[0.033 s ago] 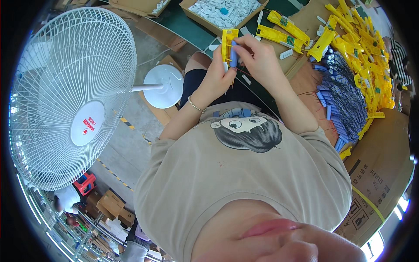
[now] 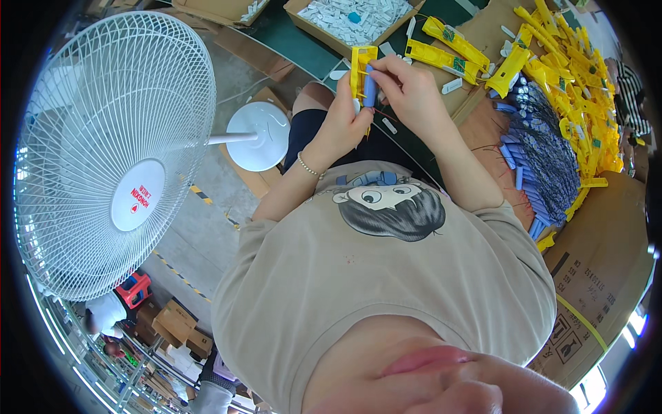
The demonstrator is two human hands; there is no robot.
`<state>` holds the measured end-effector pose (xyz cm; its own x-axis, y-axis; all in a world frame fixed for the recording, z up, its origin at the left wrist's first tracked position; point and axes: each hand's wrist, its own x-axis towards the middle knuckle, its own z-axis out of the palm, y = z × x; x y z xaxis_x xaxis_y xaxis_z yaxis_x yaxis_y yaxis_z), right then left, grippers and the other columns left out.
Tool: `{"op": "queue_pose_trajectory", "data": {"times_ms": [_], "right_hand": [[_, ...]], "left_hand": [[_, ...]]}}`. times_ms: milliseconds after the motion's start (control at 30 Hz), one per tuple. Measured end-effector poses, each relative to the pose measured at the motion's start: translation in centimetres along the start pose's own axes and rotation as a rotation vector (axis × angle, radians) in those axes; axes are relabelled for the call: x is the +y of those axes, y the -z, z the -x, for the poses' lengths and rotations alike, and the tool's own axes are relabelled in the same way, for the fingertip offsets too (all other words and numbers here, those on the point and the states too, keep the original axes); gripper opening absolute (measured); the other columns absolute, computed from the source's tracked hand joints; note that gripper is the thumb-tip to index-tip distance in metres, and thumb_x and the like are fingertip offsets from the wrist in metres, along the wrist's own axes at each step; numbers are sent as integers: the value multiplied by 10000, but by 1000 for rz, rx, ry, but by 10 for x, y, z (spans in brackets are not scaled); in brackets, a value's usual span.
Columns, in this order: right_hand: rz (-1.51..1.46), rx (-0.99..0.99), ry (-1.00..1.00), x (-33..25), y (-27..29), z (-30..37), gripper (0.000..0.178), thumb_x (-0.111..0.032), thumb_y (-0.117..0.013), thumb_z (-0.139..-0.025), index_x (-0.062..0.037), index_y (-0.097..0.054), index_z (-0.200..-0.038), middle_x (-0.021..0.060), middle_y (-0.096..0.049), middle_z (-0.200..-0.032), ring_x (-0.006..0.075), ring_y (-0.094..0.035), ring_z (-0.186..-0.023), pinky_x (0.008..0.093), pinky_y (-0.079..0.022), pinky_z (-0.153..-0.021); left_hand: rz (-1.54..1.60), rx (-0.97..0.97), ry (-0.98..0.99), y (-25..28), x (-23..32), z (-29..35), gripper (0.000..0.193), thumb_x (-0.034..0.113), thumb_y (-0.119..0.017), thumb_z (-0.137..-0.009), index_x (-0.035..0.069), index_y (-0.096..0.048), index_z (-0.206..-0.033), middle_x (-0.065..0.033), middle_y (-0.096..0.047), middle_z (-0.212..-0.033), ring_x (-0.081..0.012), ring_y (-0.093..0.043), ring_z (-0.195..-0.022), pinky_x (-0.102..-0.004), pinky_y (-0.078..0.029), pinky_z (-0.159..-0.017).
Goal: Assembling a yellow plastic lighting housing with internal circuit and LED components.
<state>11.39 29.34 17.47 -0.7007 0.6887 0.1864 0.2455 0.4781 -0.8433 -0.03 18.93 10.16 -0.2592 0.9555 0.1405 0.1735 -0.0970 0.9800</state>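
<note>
In front of my body, my left hand is closed around a narrow yellow plastic casing, which stands roughly upright. My right hand pinches a blue cylindrical battery against the casing's right side. Thin reddish wires trail below the battery, close to my left fingertips. Whether the battery is seated inside the casing or only lies against it, I cannot tell. Several finished-looking yellow casings with small green boards lie on the table beyond my right hand, among small white plastic pieces.
A cardboard box of small white parts stands at the far side. To the right are a pile of yellow casings and many wired blue batteries. A large carton stands near right. On the left is a white fan.
</note>
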Motion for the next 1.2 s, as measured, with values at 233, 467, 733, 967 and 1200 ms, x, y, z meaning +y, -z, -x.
{"op": "queue_pose_trajectory", "data": {"times_ms": [233,467,733,967,1200], "right_hand": [[-589,323,-210,-2,-19,-6,412,-108,-668,-823,-24,-513,-1197,66,-654,-853,76,-578,-666,227,-477,-584],[-517,-242,-131,13,-22,-27,479,-156,-711,-793,-15,-509,-1204,73,-656,-871,89,-591,-688,212,-473,-589],[384,60,172,42,-13,-175,215,-171,-586,-779,-3,-693,-859,207,-655,-864,348,-637,-763,390,-511,-688],[805,-146,142,126,-62,-220,187,-152,-612,-737,-36,-706,-849,201,-659,-836,363,-634,-751,418,-509,-704],[230,-139,131,13,2,-152,160,-77,-618,-808,83,-622,-809,221,-645,-825,276,-630,-769,342,-504,-631]], "left_hand": [[272,-55,26,6,24,0,516,24,-439,-856,34,-234,-1330,-109,-478,-1063,-134,-549,-818,-286,-506,-697],[596,23,167,9,18,16,325,189,-414,-961,51,-311,-1236,-126,-507,-1045,-177,-595,-785,-323,-533,-675],[588,197,200,24,12,32,289,140,-396,-962,39,-312,-1219,-132,-515,-1031,-170,-603,-784,-326,-541,-708],[488,214,185,38,10,33,290,158,-415,-963,33,-332,-1212,-135,-519,-1061,-175,-599,-827,-339,-547,-735],[473,284,168,47,5,30,293,84,-444,-925,30,-348,-1196,-131,-535,-1048,-170,-599,-830,-332,-546,-729]]}}
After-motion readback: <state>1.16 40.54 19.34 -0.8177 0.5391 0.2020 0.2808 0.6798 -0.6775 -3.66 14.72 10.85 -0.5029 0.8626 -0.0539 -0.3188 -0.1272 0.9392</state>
